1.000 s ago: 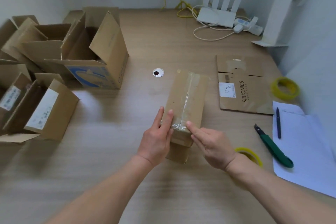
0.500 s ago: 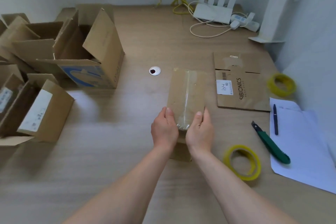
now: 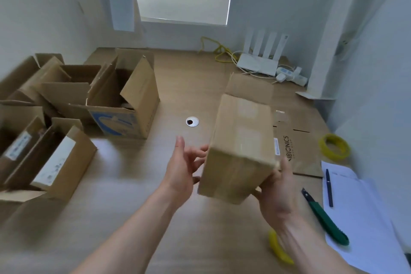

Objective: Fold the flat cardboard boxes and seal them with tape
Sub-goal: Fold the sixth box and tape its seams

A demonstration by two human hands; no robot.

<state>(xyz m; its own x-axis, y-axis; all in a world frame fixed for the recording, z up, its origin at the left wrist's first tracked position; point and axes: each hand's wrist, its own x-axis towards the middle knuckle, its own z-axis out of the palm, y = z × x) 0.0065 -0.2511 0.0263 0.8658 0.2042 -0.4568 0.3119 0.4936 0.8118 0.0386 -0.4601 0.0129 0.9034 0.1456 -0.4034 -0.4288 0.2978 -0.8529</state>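
Note:
A small taped cardboard box is lifted above the wooden table in the middle of the view, its near end tilted toward me. My right hand holds it from below at the near right corner, fingers curled under it. My left hand is beside the box's left face, fingers spread and relaxed; whether they touch the box is unclear. A flat cardboard box printed with lettering lies on the table behind the held box. A yellow tape roll lies partly hidden under my right forearm.
Several open folded boxes crowd the table's left side. A second yellow roll, a green utility knife, a pen and white paper lie at the right. A router and cables sit at the back.
The box was lying on the table under both hands pressing its tape; now it is raised off the table and tilted, held by my right hand. The camera has tilted up.

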